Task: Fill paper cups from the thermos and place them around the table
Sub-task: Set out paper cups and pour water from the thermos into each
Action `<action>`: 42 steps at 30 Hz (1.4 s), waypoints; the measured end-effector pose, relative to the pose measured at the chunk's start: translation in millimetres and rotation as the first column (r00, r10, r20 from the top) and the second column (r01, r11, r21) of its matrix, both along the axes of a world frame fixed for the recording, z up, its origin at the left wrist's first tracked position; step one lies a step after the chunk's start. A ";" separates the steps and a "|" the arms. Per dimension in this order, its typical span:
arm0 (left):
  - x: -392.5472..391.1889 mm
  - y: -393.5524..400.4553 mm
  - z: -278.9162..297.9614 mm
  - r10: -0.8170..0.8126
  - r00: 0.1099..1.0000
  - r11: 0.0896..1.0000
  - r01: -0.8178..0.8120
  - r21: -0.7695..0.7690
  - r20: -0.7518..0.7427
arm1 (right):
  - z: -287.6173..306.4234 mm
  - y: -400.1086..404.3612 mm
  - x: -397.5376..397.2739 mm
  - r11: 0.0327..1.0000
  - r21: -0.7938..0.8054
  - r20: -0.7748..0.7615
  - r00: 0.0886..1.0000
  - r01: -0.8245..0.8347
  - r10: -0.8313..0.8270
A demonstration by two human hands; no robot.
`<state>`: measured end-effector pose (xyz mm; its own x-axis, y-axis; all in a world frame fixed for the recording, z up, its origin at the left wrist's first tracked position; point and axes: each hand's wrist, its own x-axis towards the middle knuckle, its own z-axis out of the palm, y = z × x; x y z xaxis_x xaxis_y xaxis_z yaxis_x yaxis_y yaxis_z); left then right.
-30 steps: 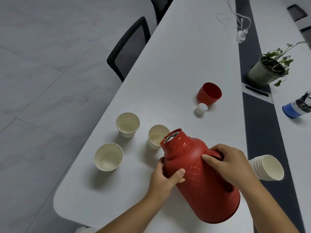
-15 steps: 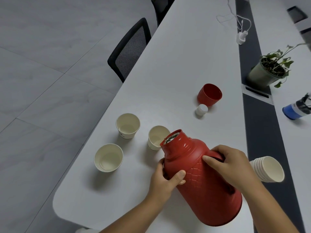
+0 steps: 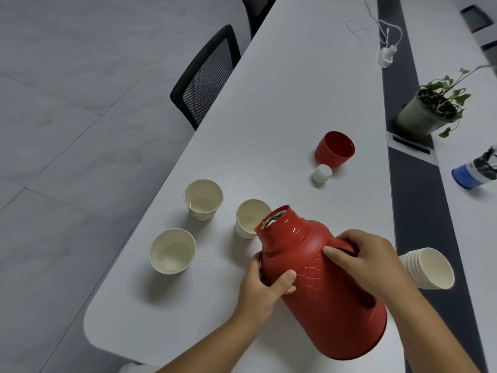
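Note:
I hold a red thermos [image 3: 330,289] tilted to the left, its open mouth over the rim of a paper cup [image 3: 248,218]. My right hand [image 3: 368,262] grips the thermos handle. My left hand [image 3: 265,288] grips the body just below the neck. Two more paper cups stand to the left, one farther away [image 3: 203,198] and one nearer [image 3: 172,250], each with a little liquid at the bottom. A stack of paper cups [image 3: 427,267] lies on its side to the right of my right hand.
The red thermos lid [image 3: 335,148] and a small white stopper [image 3: 322,173] sit farther back on the white table [image 3: 282,109]. A potted plant [image 3: 427,109], a blue bottle [image 3: 476,170] and a white charger [image 3: 386,56] lie at the right. A black chair [image 3: 207,76] stands at the left edge.
The thermos and both hands have hardly moved; the view has shifted very slightly.

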<state>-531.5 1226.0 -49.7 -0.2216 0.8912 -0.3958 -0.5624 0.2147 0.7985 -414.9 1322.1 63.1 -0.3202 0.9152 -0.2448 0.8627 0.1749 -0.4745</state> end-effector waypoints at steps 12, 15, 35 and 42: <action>2.0 0.8 -2.3 -0.011 1.000 1.000 0.011 -0.003 0.007 | 0.7 0.4 0.7 1.000 0.005 0.015 1.000 0.011 -0.011; 2.2 0.5 -3.1 -0.014 1.000 1.000 0.013 -0.014 -0.028 | 0.5 0.7 0.7 1.000 0.007 0.015 1.000 0.010 -0.010; 2.2 1.2 1.4 0.003 1.000 1.000 -0.003 -0.022 0.021 | 1.4 2.6 -1.3 1.000 -0.001 0.031 0.999 0.008 -0.008; 3.2 1.0 2.9 0.015 0.999 0.999 -0.015 -0.031 0.029 | 2.6 3.7 -3.6 1.000 0.007 0.042 0.999 -0.003 0.003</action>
<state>-528.4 1227.1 -46.8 -0.2229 0.8752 -0.4294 -0.5885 0.2303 0.7750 -418.4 1325.8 65.7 -0.3126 0.9160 -0.2515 0.8811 0.1807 -0.4370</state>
